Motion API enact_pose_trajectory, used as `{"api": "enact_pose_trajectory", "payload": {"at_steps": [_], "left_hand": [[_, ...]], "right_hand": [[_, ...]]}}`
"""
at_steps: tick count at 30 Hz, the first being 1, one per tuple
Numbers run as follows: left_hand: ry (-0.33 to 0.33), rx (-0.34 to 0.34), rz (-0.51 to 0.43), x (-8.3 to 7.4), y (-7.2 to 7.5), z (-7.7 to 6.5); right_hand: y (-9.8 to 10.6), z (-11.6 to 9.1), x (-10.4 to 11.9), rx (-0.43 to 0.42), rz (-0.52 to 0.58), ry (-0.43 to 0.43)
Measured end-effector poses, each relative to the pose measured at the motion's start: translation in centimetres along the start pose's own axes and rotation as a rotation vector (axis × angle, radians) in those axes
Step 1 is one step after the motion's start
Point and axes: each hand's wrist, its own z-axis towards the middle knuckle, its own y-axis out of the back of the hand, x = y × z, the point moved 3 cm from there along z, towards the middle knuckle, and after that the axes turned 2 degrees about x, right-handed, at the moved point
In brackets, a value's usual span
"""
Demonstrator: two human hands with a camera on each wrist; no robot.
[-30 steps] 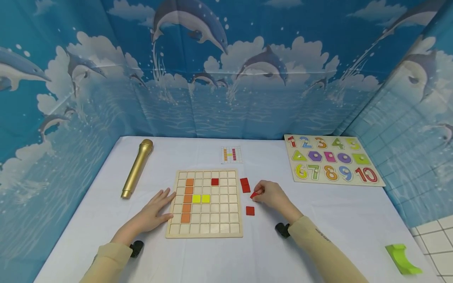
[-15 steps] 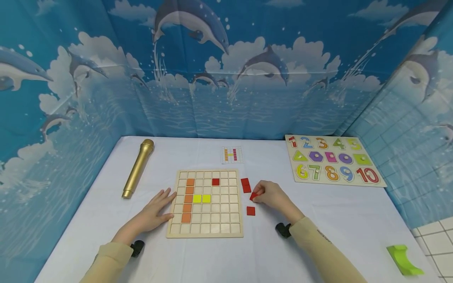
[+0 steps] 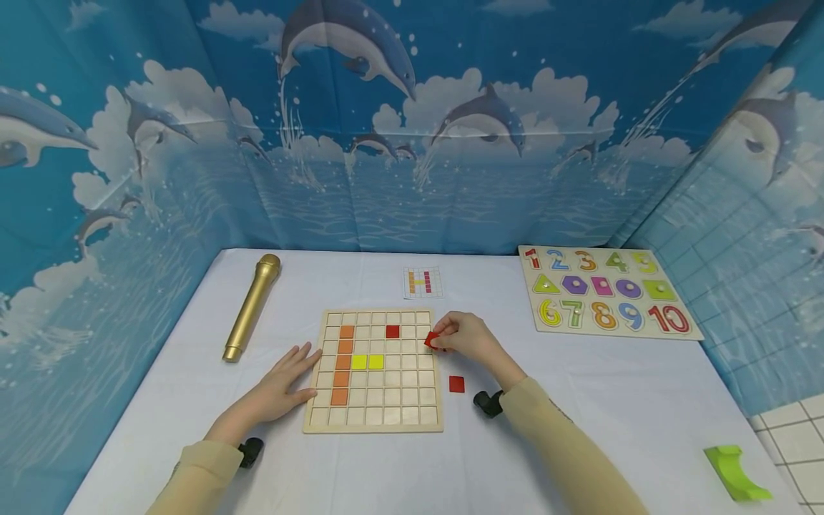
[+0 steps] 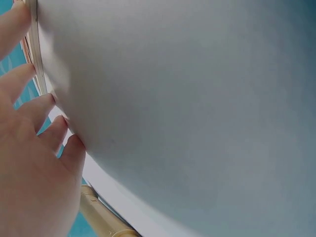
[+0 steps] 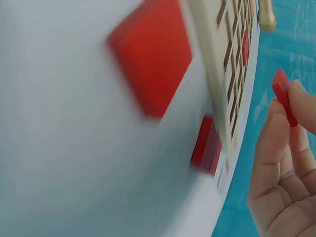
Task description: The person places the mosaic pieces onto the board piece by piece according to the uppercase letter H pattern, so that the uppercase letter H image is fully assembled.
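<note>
My right hand (image 3: 468,337) pinches a red square tile (image 5: 280,91) between thumb and fingers, above the right edge of a wooden grid board (image 3: 393,416). The board bears a column of several orange tiles (image 3: 342,362), two yellow tiles (image 3: 368,362) side by side, and a red tile (image 3: 393,331) near the top. My left hand (image 3: 273,392) lies with fingers spread, its tips at the board's left edge. One loose red tile (image 3: 456,385) lies right of the board. Two more red tiles (image 5: 206,145) lie together beside it, mostly hidden by my right hand in the head view.
Behind the board lies a small pattern card (image 3: 423,282). A gold microphone (image 3: 253,307) is at the left, a number and shape puzzle board (image 3: 608,292) at the back right. A green curved block (image 3: 736,473) sits near the right table edge. A dolphin curtain (image 3: 412,193) hangs behind.
My right hand, holding the red tile, has moved left and slightly away from me, from beside the loose tiles to over the board's right edge. My left hand has stayed put.
</note>
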Motion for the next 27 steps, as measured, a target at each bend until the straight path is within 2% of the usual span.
{"api": "enact_pose_trajectory", "payload": {"at_steps": [13, 27], "left_hand": [[0.0, -0.003, 0.005, 0.1, 0.0, 0.0], [0.001, 0.004, -0.001, 0.1, 0.0, 0.0]], "right_hand": [[-3.9, 2.0, 2.7, 0.026, 0.013, 0.029], [-5.5, 3.0, 2.9, 0.034, -0.005, 0.014]]}}
